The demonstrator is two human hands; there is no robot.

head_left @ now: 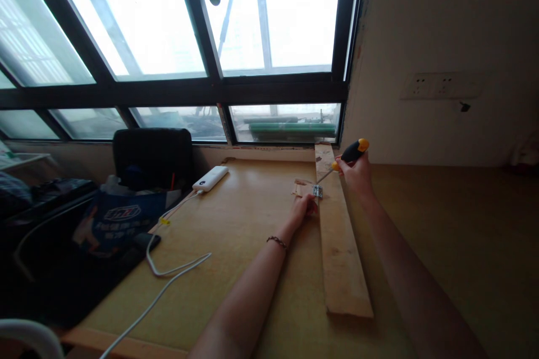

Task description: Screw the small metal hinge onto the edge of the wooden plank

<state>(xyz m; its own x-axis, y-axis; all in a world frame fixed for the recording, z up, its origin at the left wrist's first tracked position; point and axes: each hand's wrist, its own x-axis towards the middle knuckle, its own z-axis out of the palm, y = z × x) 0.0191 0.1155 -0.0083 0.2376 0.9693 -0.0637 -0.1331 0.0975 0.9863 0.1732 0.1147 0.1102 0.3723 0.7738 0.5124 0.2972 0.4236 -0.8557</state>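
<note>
1. The right hand (356,173) is closed around a screwdriver with a black-and-yellow handle and a thin metal shaft (354,150). The handle tilts up to the right, and the shaft slants down to the left.
2. The shaft's tip is at a small, silvery metal plate with holes (318,191); whether it sits in a screw is too small to tell.
3. The left hand (304,206) has its fingers bent just below the plate, beside a short, pale wooden piece with a rough end (302,185). How firmly it grips anything cannot be told. A dark braided bracelet (277,243) circles its wrist.
4. The plate lies at the left edge of a long, flat, light-brown wooden board (340,247), where the short piece meets it.
5. The board lies lengthwise on a yellowish wooden tabletop (248,219), its far end near the window.
6. Well to the left, by the tabletop's edge, is a white, rounded rectangular device (211,178), with a thin white cable (156,270) looping toward the near edge.
7. Beyond that edge are a blue bag with white lettering (120,223) and a black-backed chair (151,152).
8. A dark-framed window (168,91) spans the background; a pale socket panel (443,86) is on the wall to the right.
</note>
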